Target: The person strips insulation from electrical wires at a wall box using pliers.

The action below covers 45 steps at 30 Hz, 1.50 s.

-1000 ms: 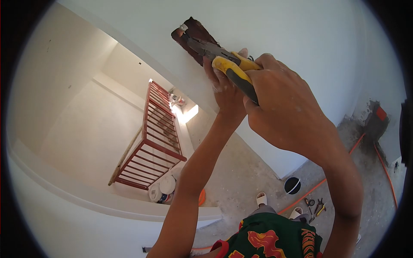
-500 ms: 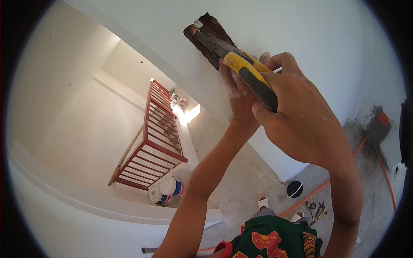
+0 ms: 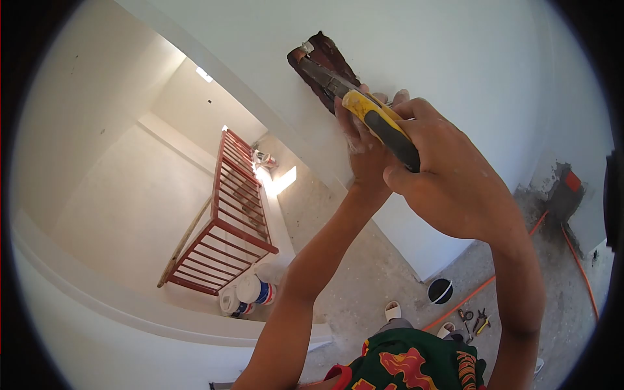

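In my right hand (image 3: 455, 172) are pliers (image 3: 383, 133) with yellow and black handles, my fingers wrapped round them. The dark metal jaws point up and left into a rough rectangular recess (image 3: 338, 55) in the white wall. Their tip meets a small coppery and whitish piece (image 3: 305, 49) at the recess's upper left corner. My left hand (image 3: 367, 153), dusted white on the fingers, is raised against the wall just below the recess, behind the pliers. Its fingers curl near the pliers' head; what they hold is hidden.
A red railing (image 3: 244, 227) stands at left beyond the wall's edge, with white buckets (image 3: 250, 290) beneath it. On the floor are a black bucket (image 3: 441, 291), several hand tools (image 3: 481, 322) and an orange cable (image 3: 484, 286). A patched grey area (image 3: 564, 195) marks the wall at right.
The pliers' handles have come closer together in my right hand. The jaws stay at the small piece in the recess. The whole view has shifted slightly.
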Each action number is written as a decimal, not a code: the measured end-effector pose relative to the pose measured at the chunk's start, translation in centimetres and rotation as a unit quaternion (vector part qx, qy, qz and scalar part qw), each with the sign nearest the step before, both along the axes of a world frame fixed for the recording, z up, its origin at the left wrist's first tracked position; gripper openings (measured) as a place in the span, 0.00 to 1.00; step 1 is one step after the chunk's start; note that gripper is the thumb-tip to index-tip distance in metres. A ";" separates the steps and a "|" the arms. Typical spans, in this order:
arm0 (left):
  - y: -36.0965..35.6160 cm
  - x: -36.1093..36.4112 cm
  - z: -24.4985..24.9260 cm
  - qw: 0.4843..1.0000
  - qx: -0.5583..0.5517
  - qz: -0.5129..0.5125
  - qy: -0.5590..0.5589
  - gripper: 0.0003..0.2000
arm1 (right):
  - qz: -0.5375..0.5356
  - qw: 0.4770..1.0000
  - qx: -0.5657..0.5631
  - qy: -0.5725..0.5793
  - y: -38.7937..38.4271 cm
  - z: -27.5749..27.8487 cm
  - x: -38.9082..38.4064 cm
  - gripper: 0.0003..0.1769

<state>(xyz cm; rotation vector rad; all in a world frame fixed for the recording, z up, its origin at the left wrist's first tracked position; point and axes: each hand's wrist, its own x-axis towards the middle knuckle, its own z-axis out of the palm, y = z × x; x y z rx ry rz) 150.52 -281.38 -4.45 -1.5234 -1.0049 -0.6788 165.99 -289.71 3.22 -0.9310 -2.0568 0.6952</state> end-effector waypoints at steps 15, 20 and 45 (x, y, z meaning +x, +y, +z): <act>0.5 -0.2 -2.1 0.301 -0.338 -0.678 -0.579 0.28 | -0.019 1.000 -0.001 -0.023 -0.7 1.3 -1.8 0.17; -1.3 -0.4 -0.2 0.197 -0.365 -0.658 -0.629 0.25 | -0.036 0.993 0.109 0.026 0.1 -1.0 -2.2 0.17; -1.3 -0.4 -0.8 0.965 -0.095 -0.204 -0.132 0.23 | -0.122 0.981 0.130 -0.072 1.5 -1.0 -0.7 0.11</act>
